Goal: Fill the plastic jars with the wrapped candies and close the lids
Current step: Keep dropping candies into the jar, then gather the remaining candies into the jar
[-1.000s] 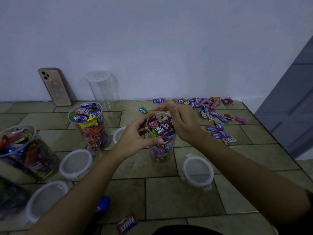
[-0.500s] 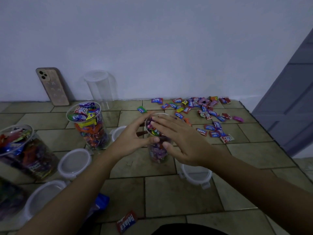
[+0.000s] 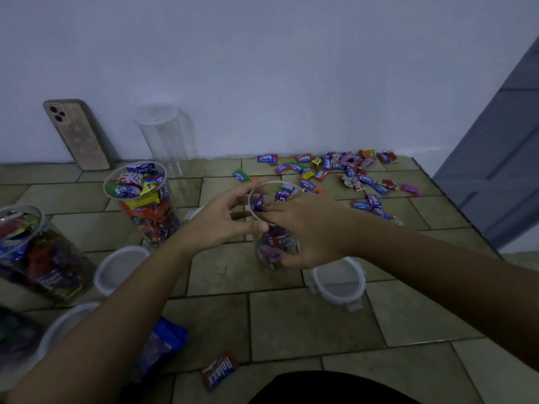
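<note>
Since a half-second ago the right hand [image 3: 309,228] has dropped from lying flat over the mouth of the jar [image 3: 272,244] to its near right wall. Its fingers now reach across just under the rim and its thumb is curled in lower down, so it clasps the jar. The left hand [image 3: 221,220] grips the opposite side, with its thumb pressed on the near wall and its fingers wrapped round behind the rim. Held between both hands, the jar stands upright on the tiles at the middle of the frame, its long axis vertical and its mouth open. Purple-wrapped candies reach close to the rim.

It looks about full, so the lid is probably next. The nearest lid [image 3: 337,282] lies flat at lower right of the jar, just beside the right wrist, so the right hand is clearly the nearer one. The left hand could hold the jar steady. If more filling is wanted, the loose candies [image 3: 335,173] lie scattered at upper right of the jar, also on the right hand's side.
</note>
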